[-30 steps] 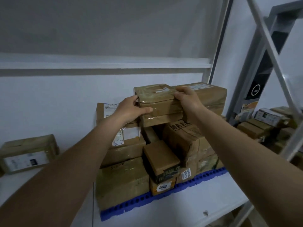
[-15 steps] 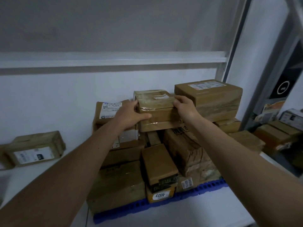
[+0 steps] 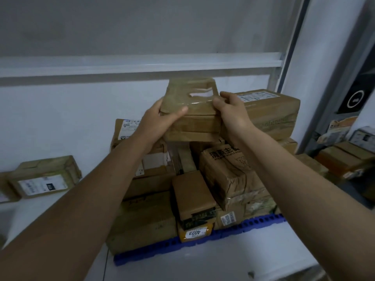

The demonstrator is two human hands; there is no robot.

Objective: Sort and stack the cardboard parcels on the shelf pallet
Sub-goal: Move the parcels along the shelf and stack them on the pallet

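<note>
The taped parcel (image 3: 190, 110) has tipped up since a moment ago, its top face now tilted toward the camera, so it seems to be lifting off the stack for re-placing. The left hand (image 3: 162, 120) and right hand (image 3: 233, 114) grip its ends, above the crumpled, tape-glossy cardboard boxes on the blue perforated plastic pallet (image 3: 243, 228).

Lower centre of the frame: a white sticker (image 3: 194, 233) on the yellow end of a small box (image 3: 195, 234) reads "4023", upside down. At far left, a parcel (image 3: 43, 176) carries a black tag reading "010". Printed Chinese characters (image 3: 222, 152) run across the crumpled carton (image 3: 231, 175) at centre. Other shipping labels are too blurred to read.
</note>
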